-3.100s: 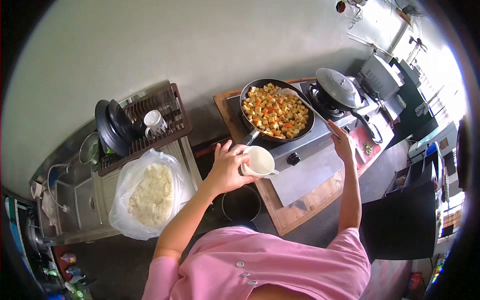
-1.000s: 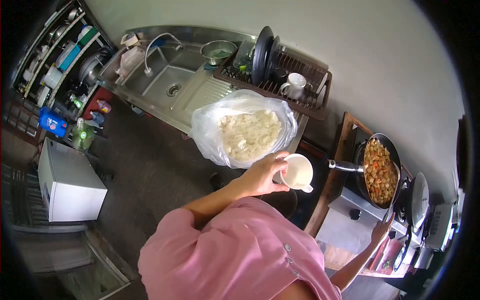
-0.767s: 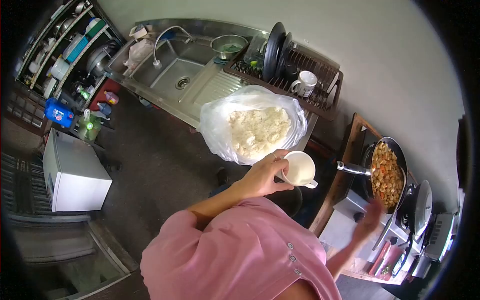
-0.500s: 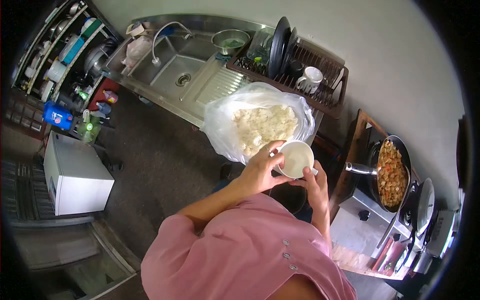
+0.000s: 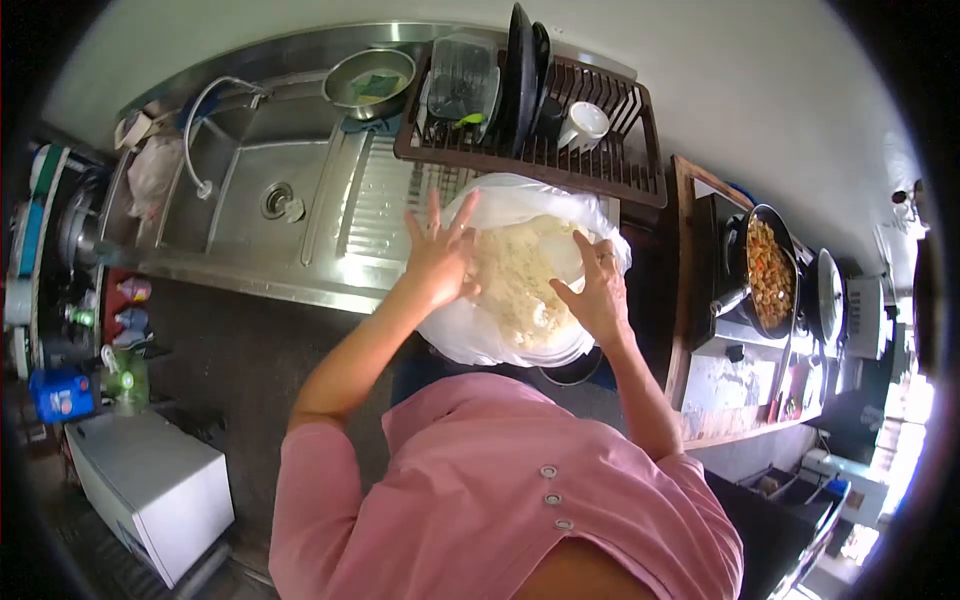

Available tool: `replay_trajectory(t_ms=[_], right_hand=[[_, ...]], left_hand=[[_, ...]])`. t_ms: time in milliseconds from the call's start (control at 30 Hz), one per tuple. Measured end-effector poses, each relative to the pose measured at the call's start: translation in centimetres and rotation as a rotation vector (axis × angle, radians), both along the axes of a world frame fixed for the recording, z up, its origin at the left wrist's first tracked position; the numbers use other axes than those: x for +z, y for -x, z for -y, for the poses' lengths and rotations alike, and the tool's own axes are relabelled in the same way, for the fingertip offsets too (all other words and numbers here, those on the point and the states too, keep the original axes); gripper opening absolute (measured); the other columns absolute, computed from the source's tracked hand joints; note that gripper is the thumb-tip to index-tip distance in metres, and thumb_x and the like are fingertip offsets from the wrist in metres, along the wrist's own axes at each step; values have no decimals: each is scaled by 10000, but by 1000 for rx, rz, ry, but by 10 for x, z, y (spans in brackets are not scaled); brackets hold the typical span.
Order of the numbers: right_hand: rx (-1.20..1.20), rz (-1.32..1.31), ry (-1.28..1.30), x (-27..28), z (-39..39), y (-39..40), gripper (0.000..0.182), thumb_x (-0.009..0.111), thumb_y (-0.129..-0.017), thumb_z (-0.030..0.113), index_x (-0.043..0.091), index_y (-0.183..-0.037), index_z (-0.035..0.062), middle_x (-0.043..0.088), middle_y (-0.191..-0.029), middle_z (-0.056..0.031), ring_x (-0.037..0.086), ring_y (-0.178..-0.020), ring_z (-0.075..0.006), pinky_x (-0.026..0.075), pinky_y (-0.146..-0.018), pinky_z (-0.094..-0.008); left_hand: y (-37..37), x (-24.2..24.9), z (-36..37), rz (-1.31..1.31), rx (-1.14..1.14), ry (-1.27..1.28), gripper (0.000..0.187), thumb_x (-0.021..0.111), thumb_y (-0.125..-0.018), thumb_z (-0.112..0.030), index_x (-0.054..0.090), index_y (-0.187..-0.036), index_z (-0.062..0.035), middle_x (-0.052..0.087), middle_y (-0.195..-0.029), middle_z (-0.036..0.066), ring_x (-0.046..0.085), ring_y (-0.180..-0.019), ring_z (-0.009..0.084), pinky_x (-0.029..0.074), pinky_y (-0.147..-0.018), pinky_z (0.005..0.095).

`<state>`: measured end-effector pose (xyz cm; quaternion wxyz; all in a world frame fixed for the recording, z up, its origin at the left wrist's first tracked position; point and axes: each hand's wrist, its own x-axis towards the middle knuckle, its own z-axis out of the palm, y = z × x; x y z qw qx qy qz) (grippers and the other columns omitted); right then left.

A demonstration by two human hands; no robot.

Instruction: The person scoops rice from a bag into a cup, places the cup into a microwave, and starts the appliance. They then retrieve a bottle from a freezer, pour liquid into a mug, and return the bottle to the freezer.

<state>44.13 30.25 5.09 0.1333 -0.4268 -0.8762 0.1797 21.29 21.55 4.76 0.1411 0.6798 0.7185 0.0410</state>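
- Plastic: one clear bag [image 5: 470,340] of white rice [image 5: 520,275] sits on the steel drainboard [image 5: 370,215].
- Our left hand [image 5: 437,262] presses its rim, fingers spread.
- Our right hand [image 5: 597,292] grips the opposite rim.
- One dish rack [image 5: 600,165], one frying pan [image 5: 770,272].

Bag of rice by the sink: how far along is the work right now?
Done: the pan of diced food sits on the stove, no hand on it. In hand: the left hand, fingers spread, rests on the left edge of the clear bag of rice; the right hand reaches into its open mouth at the right. Left: the rice is all in the bag.
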Motion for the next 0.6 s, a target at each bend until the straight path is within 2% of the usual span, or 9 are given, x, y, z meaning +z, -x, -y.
replay_trajectory(t_ms=[67, 100, 200, 333, 400, 433, 500, 533, 600], right_hand=[[-42, 3, -45, -6, 10, 18, 752, 778, -648, 172, 429, -1303, 54, 452, -1124, -204, 488, -1038, -370, 453, -871, -449], [-57, -1, -66, -7, 15, 27, 756, 778, -646, 169, 427, -1306, 57, 453, -1115, -204, 484, -1036, -371, 453, -867, -455], [-41, -8, -106, -14, 28, 36, 766, 778, -638, 142, 435, -1321, 81, 461, -1092, -196, 493, -1019, -370, 460, -847, -451], [-39, -3, -57, 8, 38, 38, 778, 766, -638, 84, 437, -1343, 79, 479, -1085, -186, 532, -997, -360, 478, -820, -426], [-58, -70, -102, 8, 21, 45, 843, 754, -620, 75, 367, -1369, 65, 435, -1106, -202, 471, -1019, -383, 440, -868, -476], [-73, -39, -111, 7, 15, 55, 829, 735, -611, 46, 361, -1350, 27, 434, -1092, -196, 466, -1024, -380, 430, -881, -472], [-35, 75, -197, -12, 11, 67, 795, 718, -605, 23, 371, -1321, 9, 428, -1093, -197, 462, -1039, -385, 426, -880, -475], [-14, 132, -244, -21, 10, 72, 779, 709, -602, 12, 377, -1306, -1, 425, -1094, -198, 460, -1046, -387, 424, -880, -477], [22, 84, -186, -27, 22, 71, 763, 703, -576, -22, 396, -1274, -3, 413, -1132, -198, 474, -1054, -389, 448, -862, -453]], left_hand=[[11, -20, 4, 292, 29, 24, 738, 819, -601, -283, 504, -1227, -53, -46, -1549, 99, 197, -1313, 552, 352, -1031, 580], [11, -7, 4, 340, 41, 60, 786, 792, -617, -168, 405, -1292, -53, -18, -1549, 91, 238, -1287, 566, 461, -956, 513], [24, -11, 0, 317, 54, 29, 801, 753, -611, -69, 379, -1319, -46, 15, -1545, 98, 359, -1208, 555, 514, -879, 497], [33, -18, 1, 280, 55, -28, 749, 693, -640, -8, 383, -1319, -61, 66, -1544, 79, 432, -1147, 527, 516, -861, 481], [34, -26, 2, 290, 58, -81, 734, 678, -644, 12, 386, -1314, -60, 119, -1538, 80, 460, -1128, 508, 513, -844, 481], [34, -30, 3, 317, 64, -93, 716, 651, -651, 23, 393, -1313, -72, 118, -1539, 67, 472, -1113, 511, 504, -855, 487], [35, -34, 2, 365, 79, -124, 686, 597, -666, 45, 409, -1310, -97, 115, -1541, 40, 495, -1083, 519, 485, -876, 500], [35, -32, 2, 369, 98, -95, 690, 589, -666, 53, 407, -1315, -92, 125, -1539, 45, 509, -1075, 494, 484, -878, 490], [33, -27, 0, 382, 138, -32, 699, 574, -665, 70, 403, -1325, -81, 145, -1534, 54, 537, -1060, 445, 483, -882, 469]])
